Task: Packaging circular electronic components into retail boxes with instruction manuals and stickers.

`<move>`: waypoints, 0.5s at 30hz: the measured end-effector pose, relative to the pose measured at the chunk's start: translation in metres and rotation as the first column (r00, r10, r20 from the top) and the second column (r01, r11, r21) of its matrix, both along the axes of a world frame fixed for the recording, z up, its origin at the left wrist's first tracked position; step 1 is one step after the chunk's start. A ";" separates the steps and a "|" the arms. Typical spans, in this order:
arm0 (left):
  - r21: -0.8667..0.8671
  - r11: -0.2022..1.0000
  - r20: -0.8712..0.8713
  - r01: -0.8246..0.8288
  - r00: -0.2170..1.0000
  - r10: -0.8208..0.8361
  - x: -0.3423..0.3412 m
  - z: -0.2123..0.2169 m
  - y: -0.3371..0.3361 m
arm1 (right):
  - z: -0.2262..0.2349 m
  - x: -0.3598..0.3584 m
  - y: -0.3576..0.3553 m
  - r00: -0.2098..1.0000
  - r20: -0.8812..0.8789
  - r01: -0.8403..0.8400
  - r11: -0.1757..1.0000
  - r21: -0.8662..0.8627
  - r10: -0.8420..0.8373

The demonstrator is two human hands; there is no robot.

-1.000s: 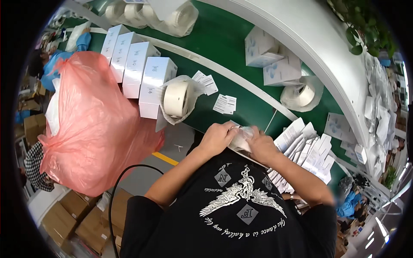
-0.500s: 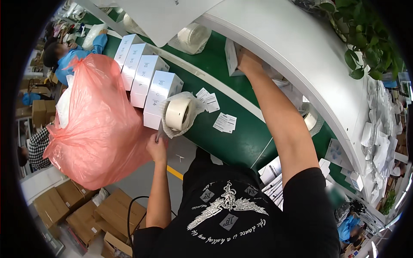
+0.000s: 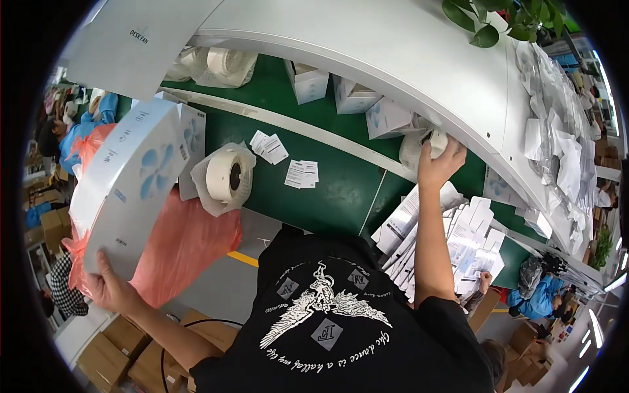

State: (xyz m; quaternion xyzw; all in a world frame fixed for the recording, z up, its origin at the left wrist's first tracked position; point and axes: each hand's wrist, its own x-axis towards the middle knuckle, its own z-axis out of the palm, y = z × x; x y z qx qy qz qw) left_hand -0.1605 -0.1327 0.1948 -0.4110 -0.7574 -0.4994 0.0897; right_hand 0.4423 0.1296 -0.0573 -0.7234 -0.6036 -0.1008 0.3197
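My left hand (image 3: 113, 287) holds the lower edge of a tall white box (image 3: 141, 177) with a blue fan picture, tilted above a pink plastic bag (image 3: 190, 242). My right hand (image 3: 442, 162) reaches under the shelf. Its fingers close on a white round part (image 3: 434, 139) in clear bubble wrap. Another white ring-shaped part (image 3: 224, 175) in wrapping lies at the bench's left, beside a standing box (image 3: 192, 137). Two small groups of printed cards (image 3: 268, 147) lie on the green bench (image 3: 334, 200).
A curved white shelf (image 3: 367, 46) overhangs the bench, with open boxes (image 3: 308, 82) beneath it. Folded white cartons (image 3: 452, 236) are piled at the right. Brown cartons (image 3: 124, 354) stand at lower left. Other people work nearby; a person's hand (image 3: 485, 281) shows by the cartons.
My left hand has moved left and now holds the box up over the pink bag. My right hand has left a box under the shelf and moved right to the wrapped part. The view has shifted.
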 end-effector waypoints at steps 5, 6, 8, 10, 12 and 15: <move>-0.330 0.811 -0.167 0.483 0.816 -0.553 0.071 0.089 0.023 | -0.022 0.055 0.069 0.972 0.023 0.205 0.791 -0.576 -0.234; -0.435 0.673 -0.110 0.598 0.706 -0.699 0.105 0.092 0.041 | -0.010 0.057 0.077 0.976 -0.035 0.139 0.732 -0.666 -0.217; -0.466 0.418 -0.088 0.780 0.429 -0.899 0.156 0.073 0.087 | -0.008 0.072 0.077 0.968 -0.094 0.087 0.663 -0.744 -0.233; -0.507 0.336 -0.136 0.794 0.311 -0.941 0.208 0.034 0.104 | -0.025 0.078 0.074 0.959 -0.033 0.180 0.693 -0.698 -0.282; -0.553 0.155 -0.011 0.819 0.179 -0.984 0.257 -0.013 0.115 | -0.030 0.078 0.074 0.958 -0.021 0.195 0.704 -0.683 -0.286; -0.632 -0.071 0.095 0.772 -0.014 -0.995 0.301 -0.104 0.117 | -0.026 0.076 0.052 0.922 -0.100 0.237 0.750 -0.617 -0.373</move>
